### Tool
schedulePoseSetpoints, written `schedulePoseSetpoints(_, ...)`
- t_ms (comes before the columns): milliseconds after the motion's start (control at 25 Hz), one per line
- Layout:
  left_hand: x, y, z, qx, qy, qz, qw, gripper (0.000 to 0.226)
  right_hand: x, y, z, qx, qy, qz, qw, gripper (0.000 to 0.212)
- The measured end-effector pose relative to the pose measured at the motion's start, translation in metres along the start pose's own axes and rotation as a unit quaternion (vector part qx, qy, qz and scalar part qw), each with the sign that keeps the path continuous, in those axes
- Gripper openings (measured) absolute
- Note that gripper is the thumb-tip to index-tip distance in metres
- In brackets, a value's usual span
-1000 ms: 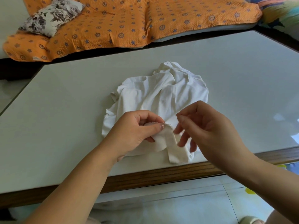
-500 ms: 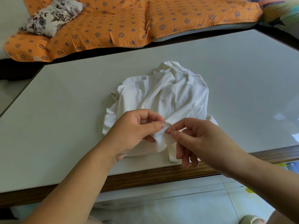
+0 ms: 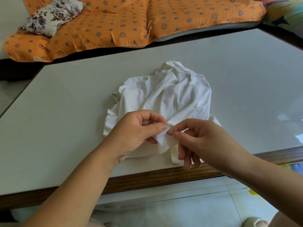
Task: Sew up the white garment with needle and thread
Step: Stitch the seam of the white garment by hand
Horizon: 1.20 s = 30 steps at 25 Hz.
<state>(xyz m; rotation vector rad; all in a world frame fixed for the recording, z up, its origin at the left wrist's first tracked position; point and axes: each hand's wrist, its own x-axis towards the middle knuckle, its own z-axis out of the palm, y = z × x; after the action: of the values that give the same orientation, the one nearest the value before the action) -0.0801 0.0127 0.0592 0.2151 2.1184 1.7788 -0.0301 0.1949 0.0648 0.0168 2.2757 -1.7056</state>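
The big pale worktop (image 3: 65, 112) is taking up most of the scene, its wooden edge running along the near side, and beyond its far side an orange patterned quilt (image 3: 131, 22) is lying spread out across a low seat. The white garment (image 3: 172, 95) is sitting bunched in a loose heap on the worktop, a little toward the near edge, with one strip of it trailing down to the wooden rim. A floral cushion (image 3: 52, 15) is resting on the left end of the quilt. Now the hands: both are working at the near side of the heap, almost touching each other. The left hand (image 3: 136, 133) is curling in, thumb pressing against the fingers and pinching up a small fold of the garment, lifting it just clear of the rest. The right hand (image 3: 201, 140) is coming in from the right, thumb and forefinger pinching the needle (image 3: 170, 128), while its other three fingers are hanging loosely down over the near edge. The needle is showing only as a thin sliver between the two thumbs, its tip meeting the pinched fold. The thread is too fine for me to make out.
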Motion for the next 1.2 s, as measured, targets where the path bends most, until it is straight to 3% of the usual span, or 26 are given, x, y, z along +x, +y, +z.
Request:
schedulePoseSetpoints(440,-0.003,-0.009,0.009,0.138,0.046,0.079,0.986,0.006,0.007,0.008,0.004,0.009,0.035,-0.002,0.999,0.013)
schedulePoseSetpoints(600,-0.001,-0.012,0.011,0.104,0.054,0.060,0.991,0.004,0.008,0.011,0.005,0.009,0.051,-0.018,0.998,0.011)
schedulePoseSetpoints(800,0.000,-0.012,0.017,0.086,0.054,0.055,0.993,0.014,0.008,0.011,0.004,0.031,0.063,-0.018,0.997,0.009)
schedulePoseSetpoints(960,0.000,-0.016,0.020,0.171,0.067,0.095,0.978,0.021,0.011,0.010,0.003,0.076,0.070,-0.021,0.994,0.005)
schedulePoseSetpoints(1200,0.000,-0.020,0.020,0.224,0.063,0.110,0.966,0.009,0.011,0.011,0.003,-0.019,0.049,-0.046,0.998,0.010)
